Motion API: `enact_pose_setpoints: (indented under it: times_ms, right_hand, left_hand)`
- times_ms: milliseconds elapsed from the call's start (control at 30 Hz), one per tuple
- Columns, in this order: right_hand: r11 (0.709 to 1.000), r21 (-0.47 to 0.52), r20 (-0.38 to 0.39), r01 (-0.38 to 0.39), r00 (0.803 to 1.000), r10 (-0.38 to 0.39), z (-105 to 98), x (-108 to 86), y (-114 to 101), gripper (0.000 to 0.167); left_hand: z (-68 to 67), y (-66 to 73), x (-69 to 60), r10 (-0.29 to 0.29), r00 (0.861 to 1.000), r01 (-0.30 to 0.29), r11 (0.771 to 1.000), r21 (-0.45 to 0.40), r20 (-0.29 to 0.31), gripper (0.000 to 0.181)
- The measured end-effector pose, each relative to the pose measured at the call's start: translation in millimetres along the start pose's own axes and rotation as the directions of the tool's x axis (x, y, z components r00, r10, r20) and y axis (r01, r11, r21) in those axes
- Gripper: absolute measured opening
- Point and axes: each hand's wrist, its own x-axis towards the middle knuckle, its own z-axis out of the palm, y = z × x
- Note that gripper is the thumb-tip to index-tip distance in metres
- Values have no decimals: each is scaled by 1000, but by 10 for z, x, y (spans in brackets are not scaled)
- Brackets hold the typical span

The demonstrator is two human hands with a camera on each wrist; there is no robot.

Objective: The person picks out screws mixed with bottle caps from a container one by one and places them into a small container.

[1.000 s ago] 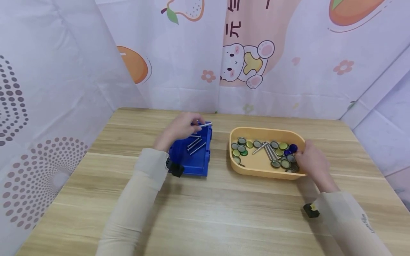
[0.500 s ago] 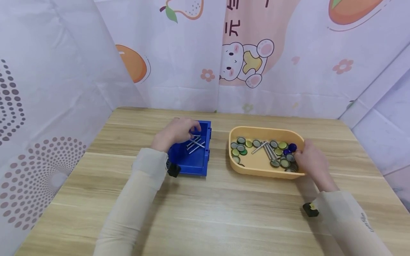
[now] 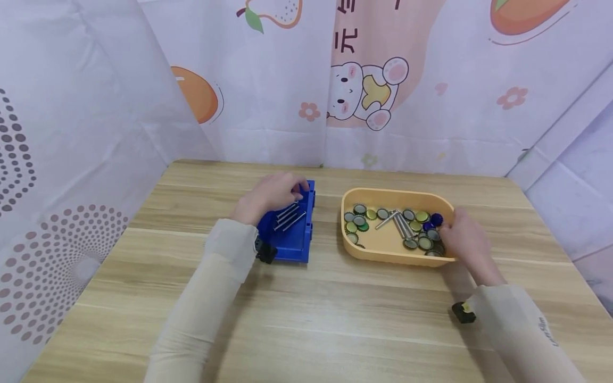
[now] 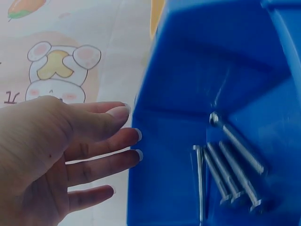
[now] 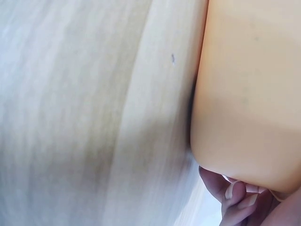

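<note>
Now more bolts (image 4: pixel 240 175) in blue bin (image 4: pixel 164 179)

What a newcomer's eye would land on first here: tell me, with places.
Likely the blue bin on the table, bolts lying in it and the left hand above, holding nothing. Then the yellow tray to its right, strewn with bottle caps, the right hand gripping its right end. Behind them, a cartoon animal lies sideways on the backdrop.

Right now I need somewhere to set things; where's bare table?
Bare: table between the sleeves, nearer than the blue bin and yellow tray, plus a slim gap between them. Crowded: the tray's right end, with bottle caps.
</note>
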Motion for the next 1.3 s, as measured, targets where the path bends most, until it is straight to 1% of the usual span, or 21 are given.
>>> enact_pose_setpoints:
  times_ms: [167,267,367,533,600,800,900,967,1100,1200,1300]
  right_hand:
    - [1000,-1,-3,-1,1000,1,1,3,9,37]
    - [1000,-6,-2,1,1000,-1,3,3,13,36]
    - [1000,-6,0,0,1000,0,3,0,11,36]
    - [1000,-6,1,2,1000,-2,-6,-3,5,34]
    - [1000,-5,-1,6,1000,-6,-3,-7,0,34]
    - [1000,9,0,8,1000,-8,10,-17,6,36]
    - [1000,13,0,9,1000,-9,16,-17,2,36]
    - [1000,14,-1,7,1000,-7,21,-16,0,35]
    - [1000,18,4,-1,1000,1,20,-10,4,35]
    - [1000,12,7,-3,1000,3,13,-6,7,36]
    - [1000,2,7,-2,1000,2,10,-4,6,37]
  left_hand:
    - [21,152,77,30,999,-31,999,-23,-19,24]
    - [38,257,137,37,999,-38,999,-20,-34,24]
    - [67,366,208,26,999,-27,999,-18,-43,26]
    - [140,564,322,-22,998,21,1000,-13,-59,33]
    - [167,644,357,-25,997,24,1000,-10,-69,36]
    - [236,848,437,12,996,-11,1000,4,-92,35]
    - [254,912,463,20,996,-19,1000,16,-84,35]
    - [269,960,473,26,997,-24,999,24,-67,37]
    - [367,1089,503,41,999,-38,997,68,-35,40]
    - [498,1209,540,42,999,-38,994,101,-29,41]
    - [638,1314,583,27,999,-24,994,103,-35,40]
